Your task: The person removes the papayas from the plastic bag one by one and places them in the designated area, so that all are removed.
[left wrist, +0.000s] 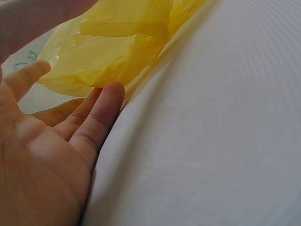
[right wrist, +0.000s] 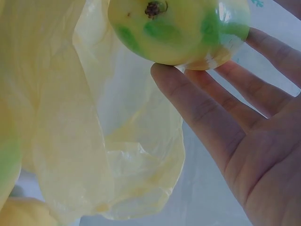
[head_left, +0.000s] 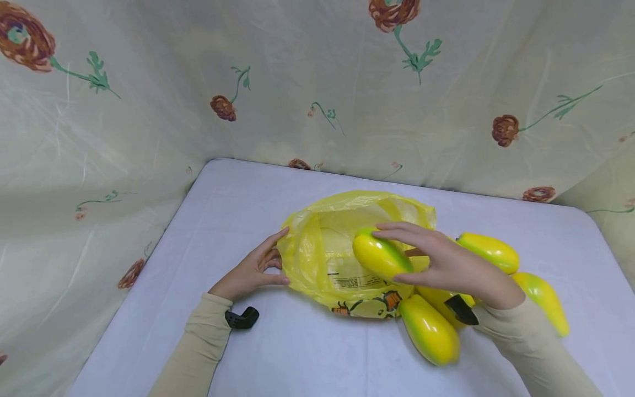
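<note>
A yellow plastic bag [head_left: 305, 253] lies on the table with its mouth spread wide. My right hand [head_left: 446, 262] holds a yellow-green papaya [head_left: 379, 256] over that mouth, thumb on the near side and fingers on the far side. In the right wrist view the stem end of this papaya [right wrist: 176, 40] shows, with fingertips at its underside. At the bag's left edge is my left hand [head_left: 255, 270], its fingers touching the thin plastic. The left wrist view shows those fingers [left wrist: 101, 110] extended against the bag [left wrist: 127, 52].
More papayas lie right of the bag: one in front [head_left: 430, 330], one partly hidden under the right wrist, one behind [head_left: 488, 252] and one farther right [head_left: 543, 302]. A pale cloth covers the table [head_left: 297, 358]. A flowered curtain [head_left: 278, 71] hangs behind and to the sides.
</note>
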### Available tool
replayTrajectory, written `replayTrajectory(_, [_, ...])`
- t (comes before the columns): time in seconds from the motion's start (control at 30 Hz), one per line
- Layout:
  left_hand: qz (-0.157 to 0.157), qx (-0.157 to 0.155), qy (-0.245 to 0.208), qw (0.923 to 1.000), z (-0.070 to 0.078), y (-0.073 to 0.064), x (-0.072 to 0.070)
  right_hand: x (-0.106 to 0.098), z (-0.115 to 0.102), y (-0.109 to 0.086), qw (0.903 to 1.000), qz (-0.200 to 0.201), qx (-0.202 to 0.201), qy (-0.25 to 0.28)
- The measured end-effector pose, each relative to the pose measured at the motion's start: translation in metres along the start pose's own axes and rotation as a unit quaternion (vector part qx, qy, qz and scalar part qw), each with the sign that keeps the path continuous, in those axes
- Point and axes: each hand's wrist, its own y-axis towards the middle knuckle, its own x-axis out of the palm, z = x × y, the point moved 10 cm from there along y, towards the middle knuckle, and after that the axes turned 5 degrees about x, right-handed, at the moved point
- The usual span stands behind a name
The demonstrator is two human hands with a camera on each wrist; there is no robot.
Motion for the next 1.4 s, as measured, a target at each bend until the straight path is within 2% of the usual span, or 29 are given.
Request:
replayTrajectory(0.43, [0.002,0.000,0.007,1.0000,-0.002,-0.001,-0.002,-0.007,0.001,-0.017,0.9995,0.020,0.001,-0.022])
replayTrajectory(0.7, [0.002,-0.001,0.013,0.9999,-0.001,0.000,-0.002,-0.010,0.007,-0.027,0.9991,0.030,0.019,-0.023])
replayTrajectory(1.0, [0.001,0.003,0.015,0.9999,0.002,-0.001,-0.001,-0.015,0.007,-0.040,0.9973,0.056,0.005,-0.047])
replayTrajectory(1.4, [0.002,-0.003,0.008,1.0000,-0.001,0.000,0.000,-0.015,0.008,-0.054,0.9943,0.071,-0.006,-0.079])
